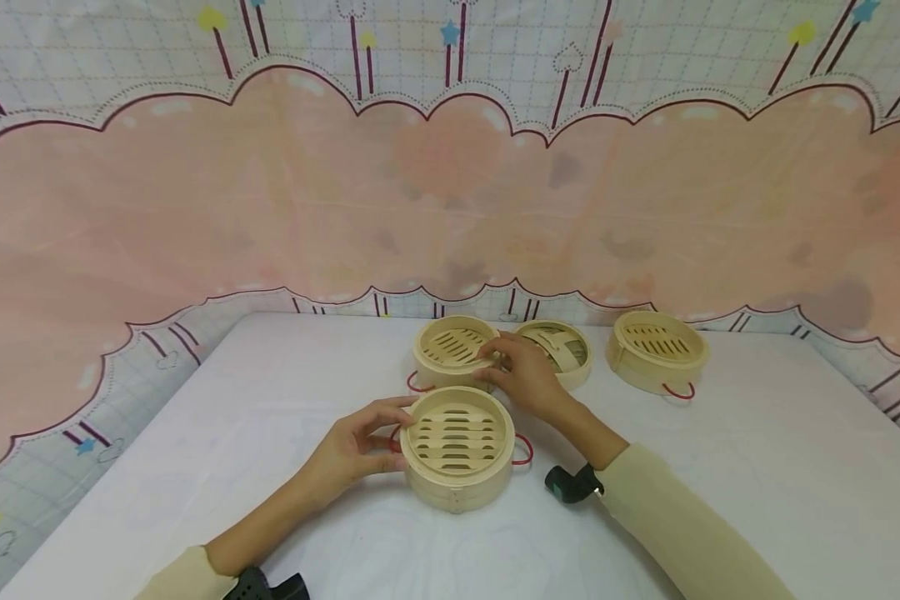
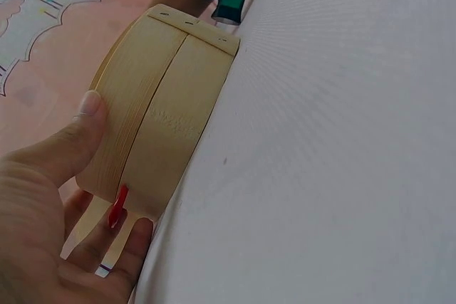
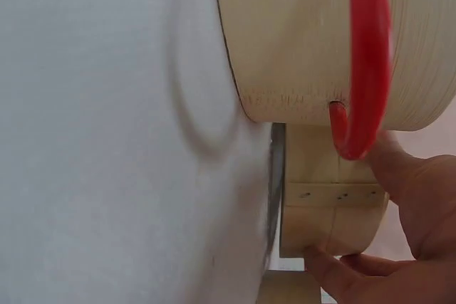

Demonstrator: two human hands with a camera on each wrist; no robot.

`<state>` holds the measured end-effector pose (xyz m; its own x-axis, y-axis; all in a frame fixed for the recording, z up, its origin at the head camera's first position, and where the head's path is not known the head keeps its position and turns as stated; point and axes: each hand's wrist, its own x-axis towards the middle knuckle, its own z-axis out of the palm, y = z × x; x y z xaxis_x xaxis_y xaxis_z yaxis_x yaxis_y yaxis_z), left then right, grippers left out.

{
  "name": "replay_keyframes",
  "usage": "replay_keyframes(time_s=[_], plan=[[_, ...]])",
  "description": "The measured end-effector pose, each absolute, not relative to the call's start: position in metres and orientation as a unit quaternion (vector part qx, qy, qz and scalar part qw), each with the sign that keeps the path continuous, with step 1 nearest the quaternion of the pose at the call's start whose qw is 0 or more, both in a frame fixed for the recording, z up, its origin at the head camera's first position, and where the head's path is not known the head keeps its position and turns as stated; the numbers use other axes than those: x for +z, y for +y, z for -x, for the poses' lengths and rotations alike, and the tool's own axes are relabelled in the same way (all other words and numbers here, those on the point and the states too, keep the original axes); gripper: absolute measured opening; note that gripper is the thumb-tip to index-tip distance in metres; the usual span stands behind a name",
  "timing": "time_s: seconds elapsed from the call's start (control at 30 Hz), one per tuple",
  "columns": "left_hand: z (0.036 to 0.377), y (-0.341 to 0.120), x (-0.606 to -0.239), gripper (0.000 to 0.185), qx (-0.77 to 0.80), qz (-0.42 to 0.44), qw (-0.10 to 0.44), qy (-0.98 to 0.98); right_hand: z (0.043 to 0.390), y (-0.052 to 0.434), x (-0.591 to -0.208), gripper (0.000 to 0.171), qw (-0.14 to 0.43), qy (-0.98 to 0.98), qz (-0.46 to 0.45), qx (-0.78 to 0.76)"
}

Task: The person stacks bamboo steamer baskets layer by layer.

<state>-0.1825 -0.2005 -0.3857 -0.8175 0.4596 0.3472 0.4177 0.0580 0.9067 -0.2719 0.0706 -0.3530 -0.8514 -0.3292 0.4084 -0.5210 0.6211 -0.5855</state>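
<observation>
A white table (image 1: 757, 467) filled the lower part of the head view, backed by a pink cloud-patterned cloth (image 1: 195, 208). Four bamboo steamer baskets stood on it, and the nearest steamer (image 1: 457, 446) serves as the landmark. It sat at the middle of the table, slatted floor showing, with red wire handles at its sides; the right-hand red handle (image 3: 367, 62) showed close up in the right wrist view.

Just behind the nearest steamer, almost touching it, stood the second steamer (image 1: 454, 350). Behind and to the right of the nearest steamer was a third steamer (image 1: 562, 352), partly hidden by the right hand. Well to the right and farther back stood the far steamer (image 1: 657, 350), apart from the rest.

The left hand (image 1: 352, 450) held the nearest steamer at its left wall, thumb (image 2: 85, 122) pressed on the bamboo band and fingers curved round the side by the left red handle (image 2: 117, 206).

The right hand (image 1: 525, 375) reached past the nearest steamer and gripped the second steamer at its right rim, fingers (image 1: 487, 354) curled over the edge and thumb against the outer wall.
</observation>
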Motion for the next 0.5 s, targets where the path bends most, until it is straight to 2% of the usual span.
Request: replay_keyframes(time_s=[0.5], plan=[[0.18,-0.205,-0.387,0.042,0.6,-0.31,0.011,0.737,0.259,0.074,-0.338,0.02,0.157,-0.87,-0.24,0.401]])
